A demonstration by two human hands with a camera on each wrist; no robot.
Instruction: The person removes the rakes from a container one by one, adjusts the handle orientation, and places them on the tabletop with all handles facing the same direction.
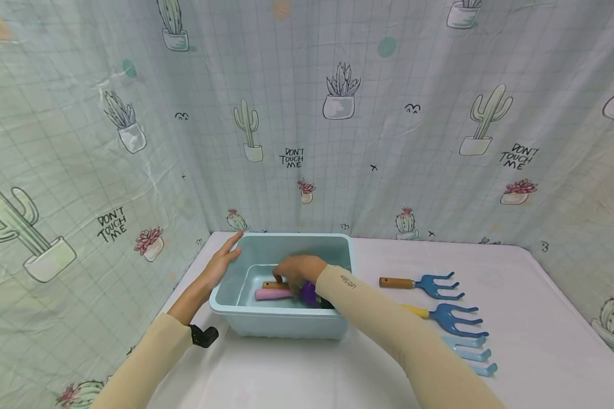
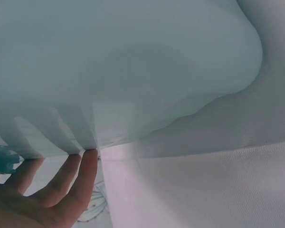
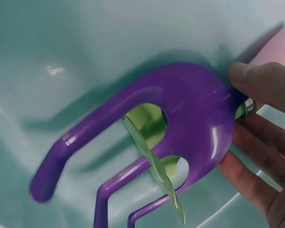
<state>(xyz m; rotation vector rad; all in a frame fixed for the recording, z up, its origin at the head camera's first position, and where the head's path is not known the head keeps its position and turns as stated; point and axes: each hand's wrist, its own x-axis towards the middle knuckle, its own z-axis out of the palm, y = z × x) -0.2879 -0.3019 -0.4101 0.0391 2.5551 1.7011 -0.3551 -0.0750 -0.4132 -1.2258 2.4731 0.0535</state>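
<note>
In the head view my right hand (image 1: 299, 270) reaches into a pale blue-green tub (image 1: 281, 325). The right wrist view shows its thumb and fingers pinching the neck of a purple hand fork (image 3: 192, 95) with bent tines. A green piece (image 3: 154, 164) shows behind the fork's openings. Beside the hand a pink handle (image 1: 273, 294) and a wooden handle (image 1: 272, 284) lie on the tub floor; which heads they belong to is hidden. My left hand (image 1: 220, 270) lies along the tub's left rim. Its outstretched fingers (image 2: 85, 175) touch the outer wall in the left wrist view.
Right of the tub, on the white table (image 1: 537, 318), lie a blue fork with a wooden handle (image 1: 398, 283), a blue fork with a yellow handle (image 1: 452, 318) and a light blue fork (image 1: 478, 355) partly behind my right sleeve. A cactus-print curtain (image 1: 368, 136) surrounds the table.
</note>
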